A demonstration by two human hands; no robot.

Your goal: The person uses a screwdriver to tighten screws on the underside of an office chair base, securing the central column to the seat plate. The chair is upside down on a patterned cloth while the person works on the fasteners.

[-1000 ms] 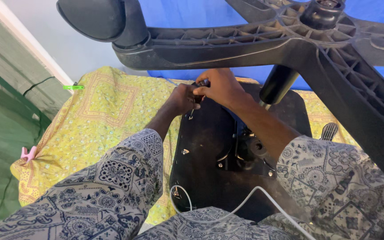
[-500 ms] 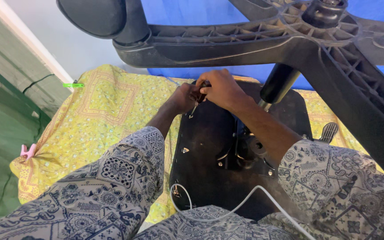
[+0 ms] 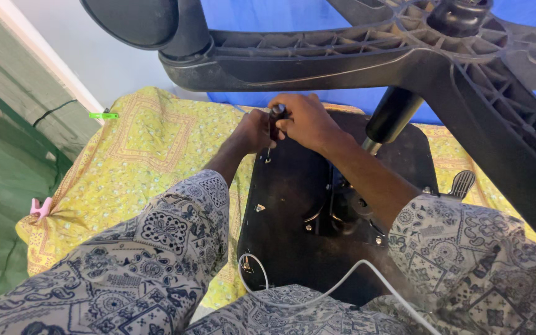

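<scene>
Both hands [image 3: 293, 124], screwdriver [image 3: 272, 133] upright, tip down

No package, label, sign or screen shows anywhere around the fingers [image 3: 280, 121]: none on the surface under them, none to either side, none nearer the person.
</scene>
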